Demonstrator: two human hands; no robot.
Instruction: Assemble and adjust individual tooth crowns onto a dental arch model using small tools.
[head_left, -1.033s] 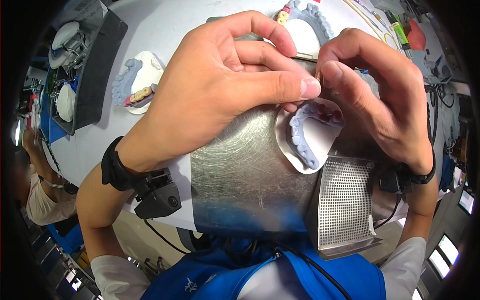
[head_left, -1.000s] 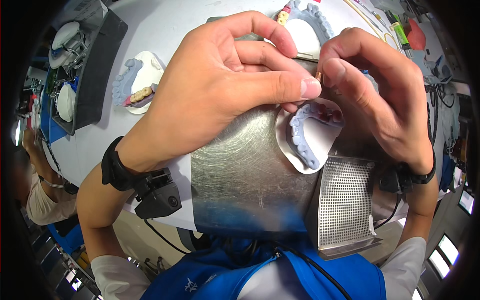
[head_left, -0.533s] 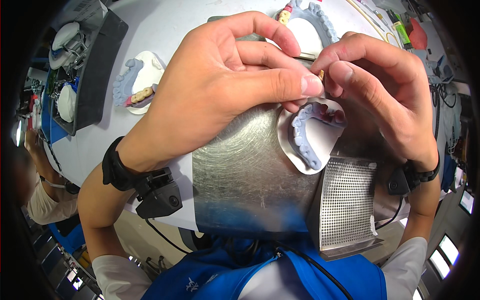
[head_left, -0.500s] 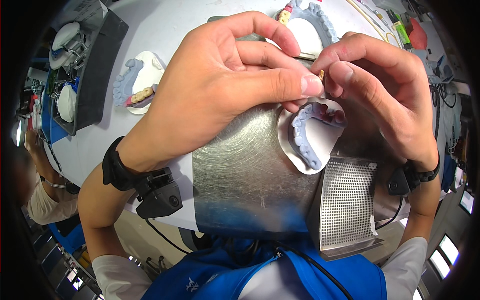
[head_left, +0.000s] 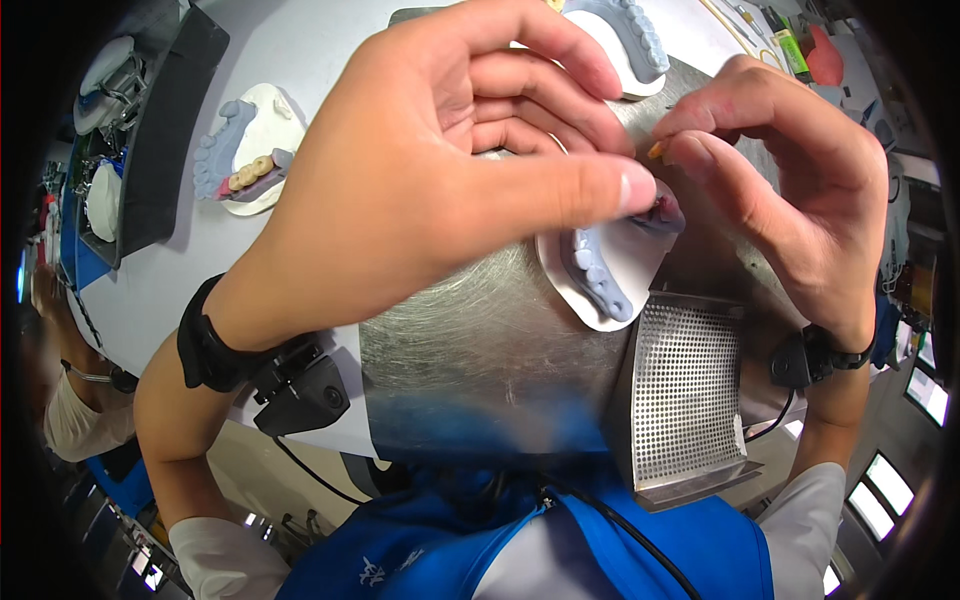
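Observation:
My right hand [head_left: 790, 190] pinches a tiny gold-orange piece [head_left: 657, 150] between thumb and fingertips; its exact kind is too small to make out. My left hand [head_left: 430, 180] hovers beside it, thumb stretched out and fingers loosely curled, with a gap between them and nothing visible inside. Below the left thumb lies a dental model [head_left: 597, 278] with a white base, a blue-grey tooth arch and a dark red section. The left thumb and hand hide part of its arch. Whether the thumb touches it, I cannot tell.
Under the model is a scratched metal sheet [head_left: 470, 340], with a perforated metal tray [head_left: 688, 390] at its near right. Other dental models stand at left [head_left: 250, 150] and far back [head_left: 640, 60]. A dark bin [head_left: 180, 120] holds more parts. Another person's arm [head_left: 75, 350] shows far left.
My hands have drawn apart; the left fingers have opened away from the small piece, which stays in the right pinch. The whole view has shifted slightly.

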